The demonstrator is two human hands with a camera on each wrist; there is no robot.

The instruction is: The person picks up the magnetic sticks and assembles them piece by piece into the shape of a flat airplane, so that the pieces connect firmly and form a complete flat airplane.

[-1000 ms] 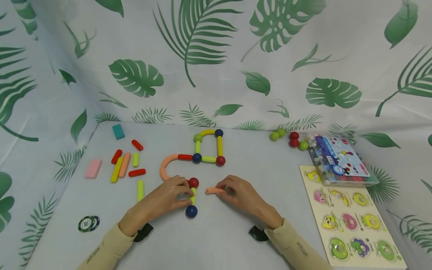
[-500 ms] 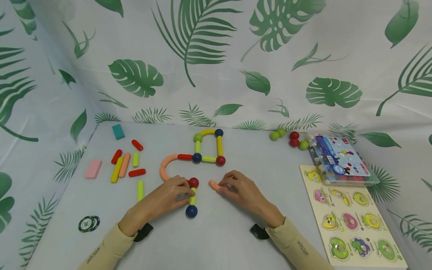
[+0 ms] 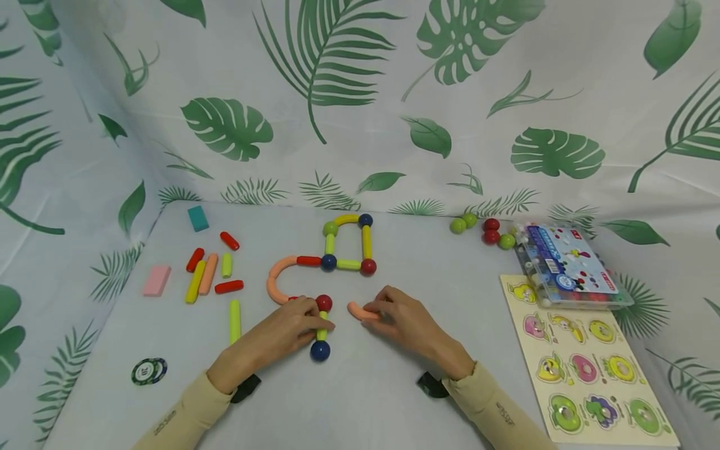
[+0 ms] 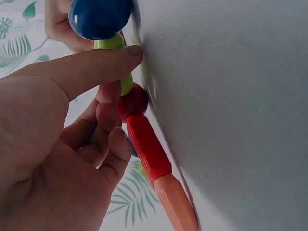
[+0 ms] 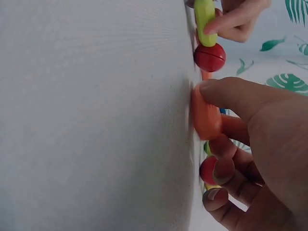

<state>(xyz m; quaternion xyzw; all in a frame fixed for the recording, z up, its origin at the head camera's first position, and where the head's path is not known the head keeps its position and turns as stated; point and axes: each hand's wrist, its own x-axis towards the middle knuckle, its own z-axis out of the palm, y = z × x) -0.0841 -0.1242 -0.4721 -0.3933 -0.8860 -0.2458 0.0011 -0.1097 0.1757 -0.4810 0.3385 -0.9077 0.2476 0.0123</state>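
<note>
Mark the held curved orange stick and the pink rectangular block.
Held curved orange stick (image 3: 357, 310): head view, middle of its exposed part.
Pink rectangular block (image 3: 156, 280): head view, middle of its top face.

A right hand (image 5: 269, 144) pinches an orange rod (image 5: 207, 117) close to a white tabletop (image 5: 96, 115). At the top, the left hand (image 5: 239, 19) touches a lime-green rod (image 5: 205, 17) that meets a red ball (image 5: 210, 57); leaf-print cloth (image 5: 286, 60) spreads behind.
</note>
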